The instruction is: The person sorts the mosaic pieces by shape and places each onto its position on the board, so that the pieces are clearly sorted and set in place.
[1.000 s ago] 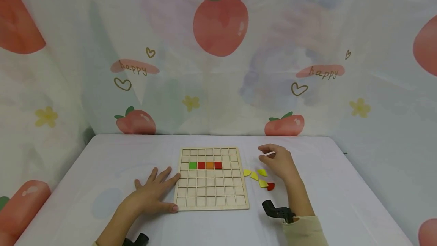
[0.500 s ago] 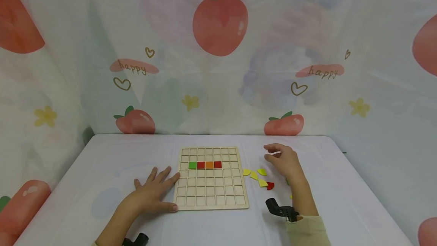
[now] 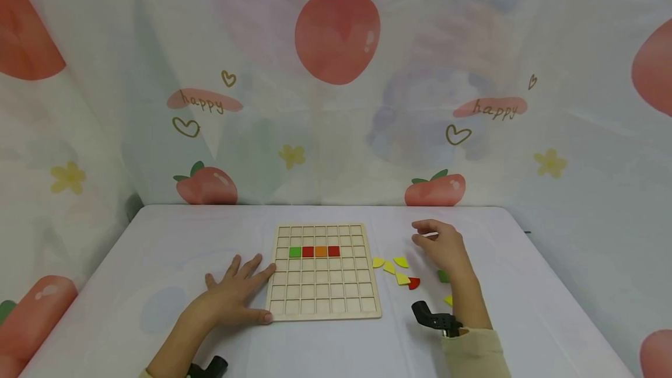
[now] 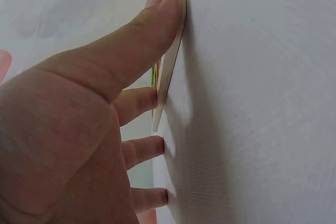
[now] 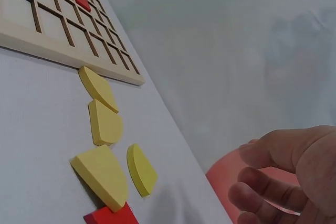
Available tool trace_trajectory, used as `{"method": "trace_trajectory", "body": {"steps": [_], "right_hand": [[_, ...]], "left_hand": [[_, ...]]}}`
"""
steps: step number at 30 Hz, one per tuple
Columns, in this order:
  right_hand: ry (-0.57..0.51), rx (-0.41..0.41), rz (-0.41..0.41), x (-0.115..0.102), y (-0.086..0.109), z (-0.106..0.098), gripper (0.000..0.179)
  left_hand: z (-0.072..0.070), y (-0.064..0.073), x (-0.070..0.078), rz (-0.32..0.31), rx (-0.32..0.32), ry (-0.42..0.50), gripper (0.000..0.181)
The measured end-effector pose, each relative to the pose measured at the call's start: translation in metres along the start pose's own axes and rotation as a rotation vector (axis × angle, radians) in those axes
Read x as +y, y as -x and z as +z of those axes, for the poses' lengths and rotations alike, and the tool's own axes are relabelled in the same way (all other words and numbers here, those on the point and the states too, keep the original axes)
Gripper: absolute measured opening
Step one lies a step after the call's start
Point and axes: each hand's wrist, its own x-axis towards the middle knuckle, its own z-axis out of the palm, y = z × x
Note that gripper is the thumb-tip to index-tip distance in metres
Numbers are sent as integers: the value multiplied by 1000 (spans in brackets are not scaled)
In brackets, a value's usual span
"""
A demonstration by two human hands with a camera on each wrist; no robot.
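Observation:
A wooden grid board (image 3: 324,291) lies flat on the table. One row of it holds a green tile (image 3: 295,252), a red tile (image 3: 307,252), an orange tile (image 3: 321,251) and another red tile (image 3: 333,251). With fingers spread, my left hand (image 3: 231,299) rests at the board's left side; in the left wrist view its thumb (image 4: 165,11) touches the board's edge. My right hand (image 3: 443,245) hovers beyond several yellow rounded pieces (image 3: 402,279) and a red piece (image 3: 414,283). Its fingers are loosely bent and hold nothing in the right wrist view.
Near the right forearm lie a green piece (image 3: 443,276) and a yellow piece (image 3: 448,300), partly hidden by the arm. Black camera mounts (image 3: 436,318) sit on both wrists. A printed cloth backdrop (image 3: 336,150) rises behind the white table (image 3: 178,232).
My right hand has drifted rightward, away from the board, uncovering the green piece and a yellow piece near the forearm. The left hand and the board stay in place.

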Motion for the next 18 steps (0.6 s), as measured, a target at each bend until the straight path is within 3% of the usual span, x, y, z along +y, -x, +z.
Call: {"method": "trace_trajectory", "body": {"steps": [18], "right_hand": [[1, 32, 56, 18, -1, -5, 38]], "left_hand": [[2, -1, 1, -24, -10, 12, 102]]}}
